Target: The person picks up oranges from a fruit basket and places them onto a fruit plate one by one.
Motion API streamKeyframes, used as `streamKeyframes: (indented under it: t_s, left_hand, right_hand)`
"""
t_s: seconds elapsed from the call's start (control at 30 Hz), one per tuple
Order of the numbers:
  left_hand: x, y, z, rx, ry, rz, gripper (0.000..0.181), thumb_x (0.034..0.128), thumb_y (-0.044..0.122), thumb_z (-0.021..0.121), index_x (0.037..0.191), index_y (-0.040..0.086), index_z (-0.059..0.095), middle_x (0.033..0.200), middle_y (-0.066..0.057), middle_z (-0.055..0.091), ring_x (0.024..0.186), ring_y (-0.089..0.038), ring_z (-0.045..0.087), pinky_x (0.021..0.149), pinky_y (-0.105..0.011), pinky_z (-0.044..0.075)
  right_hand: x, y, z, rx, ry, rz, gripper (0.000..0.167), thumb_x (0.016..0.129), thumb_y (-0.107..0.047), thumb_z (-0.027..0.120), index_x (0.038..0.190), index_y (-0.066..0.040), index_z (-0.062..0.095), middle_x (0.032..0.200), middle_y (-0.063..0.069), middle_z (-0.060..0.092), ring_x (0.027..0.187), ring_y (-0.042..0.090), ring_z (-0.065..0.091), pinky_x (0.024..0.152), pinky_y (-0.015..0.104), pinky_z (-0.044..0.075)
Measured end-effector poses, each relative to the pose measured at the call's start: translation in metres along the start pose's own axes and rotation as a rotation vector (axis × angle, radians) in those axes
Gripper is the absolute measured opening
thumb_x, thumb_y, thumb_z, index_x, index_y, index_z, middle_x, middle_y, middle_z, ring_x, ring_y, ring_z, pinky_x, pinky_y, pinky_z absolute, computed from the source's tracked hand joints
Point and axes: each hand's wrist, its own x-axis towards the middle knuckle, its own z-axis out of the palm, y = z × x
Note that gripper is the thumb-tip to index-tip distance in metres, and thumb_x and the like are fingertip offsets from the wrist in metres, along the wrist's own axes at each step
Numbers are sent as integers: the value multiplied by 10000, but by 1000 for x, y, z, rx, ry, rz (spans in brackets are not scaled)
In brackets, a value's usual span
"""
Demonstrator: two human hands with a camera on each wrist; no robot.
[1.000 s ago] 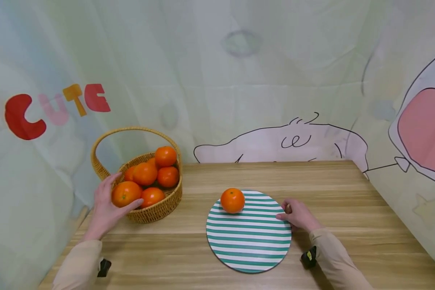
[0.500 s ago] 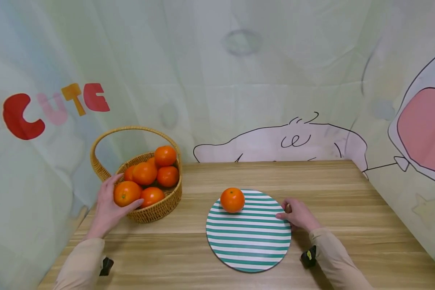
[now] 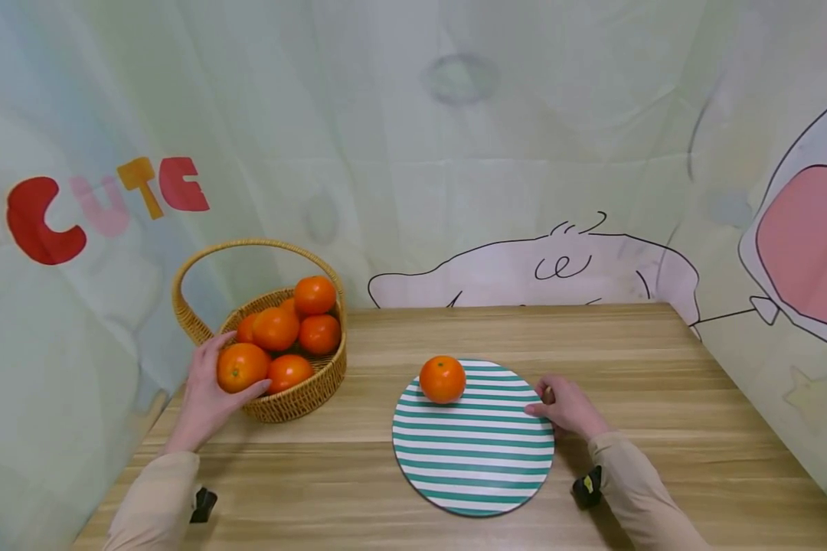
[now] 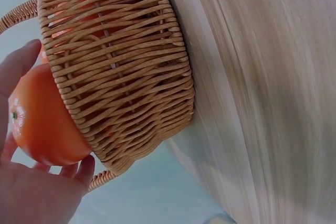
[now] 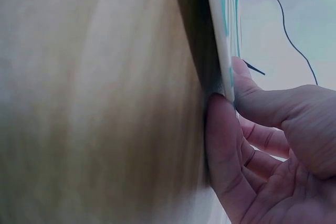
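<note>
The left hand [image 3: 205,394] grips a round orange fruit [image 3: 243,368] in a brown wicker basket [image 3: 320,392] of similar fruits [image 3: 276,330]. The right hand [image 3: 569,405] pinches a round green-and-white striped board [image 3: 473,468] bearing another fruit [image 3: 442,379].

Oranges [image 3: 276,330] sit in the basket [image 3: 312,396], left of the board [image 3: 474,459] bearing another orange [image 3: 442,379].

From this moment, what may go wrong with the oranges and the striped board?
The right hand pinches the striped board by its edge; a tilt might roll the lone orange off. Lifting the gripped orange with the left hand could shift the pile, and the top orange might tumble from the basket.
</note>
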Motion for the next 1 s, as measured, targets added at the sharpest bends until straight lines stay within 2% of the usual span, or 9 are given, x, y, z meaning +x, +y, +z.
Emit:
streamKeyframes:
  t_s: [0.57, 0.8, 1.0]
  left_hand:
    - [-1, -4, 3, 11, 16, 31, 823, 774, 64, 833, 1457, 11, 377, 1436, -347, 293, 1235, -546, 393, 956, -728, 351]
    - [-2, -1, 4, 21, 11, 18, 782, 797, 60, 816, 1451, 3, 391, 1389, -351, 318, 1188, -534, 421, 939, -714, 370]
    - [-3, 0, 4, 23, 14, 3, 776, 810, 73, 806, 1459, 17, 384, 1393, -353, 338, 1181, -526, 432, 926, -700, 379]
  right_hand:
    - [0, 1, 1, -6, 9, 4, 222, 900, -144, 750, 1001, -34, 585, 815, 83, 550, 647, 183, 543, 513, 271, 508]
    - [1, 1, 1, -10, 15, -14, 227, 897, -149, 754, 997, -30, 588, 810, 83, 548, 649, 181, 541, 508, 272, 506]
    - [1, 1, 2, -9, 11, 2, 213, 899, -143, 751, 991, -35, 592, 814, 81, 550, 662, 184, 548, 513, 265, 509]
